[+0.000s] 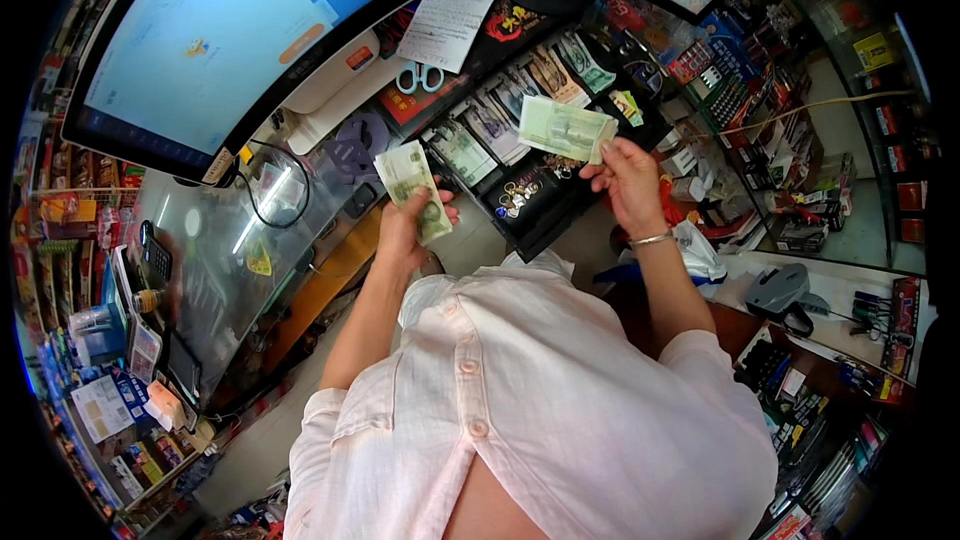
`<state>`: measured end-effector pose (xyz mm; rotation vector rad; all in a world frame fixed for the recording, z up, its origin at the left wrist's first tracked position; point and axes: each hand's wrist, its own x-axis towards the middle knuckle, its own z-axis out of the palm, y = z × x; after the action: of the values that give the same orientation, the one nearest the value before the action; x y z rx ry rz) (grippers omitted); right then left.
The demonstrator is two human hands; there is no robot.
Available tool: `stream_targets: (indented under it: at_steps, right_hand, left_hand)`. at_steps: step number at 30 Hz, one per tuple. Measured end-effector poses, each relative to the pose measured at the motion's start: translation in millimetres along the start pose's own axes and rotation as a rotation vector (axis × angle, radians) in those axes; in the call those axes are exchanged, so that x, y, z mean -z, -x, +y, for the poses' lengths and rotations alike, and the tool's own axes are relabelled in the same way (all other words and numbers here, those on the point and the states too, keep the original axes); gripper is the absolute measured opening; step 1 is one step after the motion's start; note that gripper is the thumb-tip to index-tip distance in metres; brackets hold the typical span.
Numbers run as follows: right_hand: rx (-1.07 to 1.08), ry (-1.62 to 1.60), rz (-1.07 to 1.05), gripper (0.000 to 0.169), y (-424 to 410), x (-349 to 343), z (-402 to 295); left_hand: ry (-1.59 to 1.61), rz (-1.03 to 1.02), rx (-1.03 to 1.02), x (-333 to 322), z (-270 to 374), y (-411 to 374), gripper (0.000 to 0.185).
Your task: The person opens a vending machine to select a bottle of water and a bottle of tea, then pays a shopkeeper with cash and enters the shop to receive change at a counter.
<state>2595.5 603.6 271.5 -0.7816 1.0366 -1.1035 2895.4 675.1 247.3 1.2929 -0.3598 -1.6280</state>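
Note:
My left hand grips a green banknote between thumb and fingers, just left of an open cash drawer. Pinched at its right end by my right hand, another green banknote is held above the drawer. Banknotes sorted by colour lie in the drawer's slots, among them greenish notes, purplish notes, brownish notes and green notes. Coins rest in the front compartment. Whether either hand holds more than one note I cannot tell.
A large monitor stands at upper left over a glass counter. Blue-handled scissors and a handwritten sheet lie behind the drawer. At left is a cordless phone. Packed goods and a grey tape dispenser are to the right.

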Motion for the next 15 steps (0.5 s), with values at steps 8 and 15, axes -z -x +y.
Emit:
stream_targets:
  at_steps: [8, 15]
  right_hand:
    - [-0.103, -0.229, -0.296, 0.016, 36.9, -90.9, 33.7]
    - [-0.091, -0.037, -0.441, 0.051, 44.3, -103.6, 25.8]
  left_hand:
    - [0.370, -0.222, -0.095, -37.1, 4.8, 35.5, 0.042]
    - [0.127, -0.042, -0.309, -9.4, 16.3, 38.8, 0.037]
